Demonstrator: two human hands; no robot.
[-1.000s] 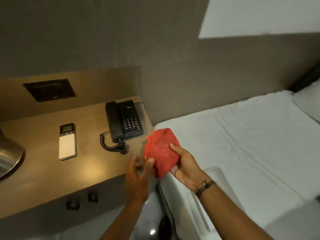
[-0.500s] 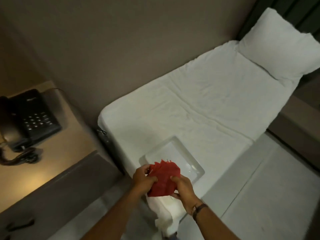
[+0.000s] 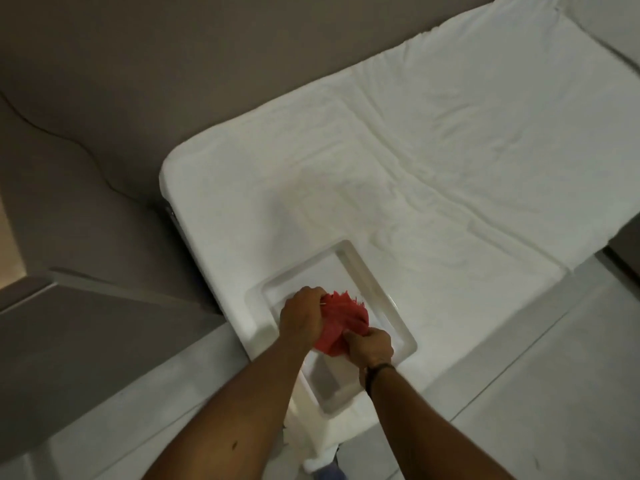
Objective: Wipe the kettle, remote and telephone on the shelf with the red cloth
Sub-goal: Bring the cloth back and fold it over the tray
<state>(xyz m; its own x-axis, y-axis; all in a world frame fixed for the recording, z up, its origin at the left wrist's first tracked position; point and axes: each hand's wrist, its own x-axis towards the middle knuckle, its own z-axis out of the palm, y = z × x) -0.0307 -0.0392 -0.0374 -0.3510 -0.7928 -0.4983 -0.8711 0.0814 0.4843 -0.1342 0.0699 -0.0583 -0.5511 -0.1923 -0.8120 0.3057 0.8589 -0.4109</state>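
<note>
Bunched, creased red cloth gripped between left hand and right hand.

2 hands, 1 red cloth, 1 tray, 1 bed.

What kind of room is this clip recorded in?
Probably a small hotel or guest bedroom. A single bed with a tight white sheet sits against a plain wall, a white tray lies on it, and both hands bunch a red cloth above the tray.
</note>
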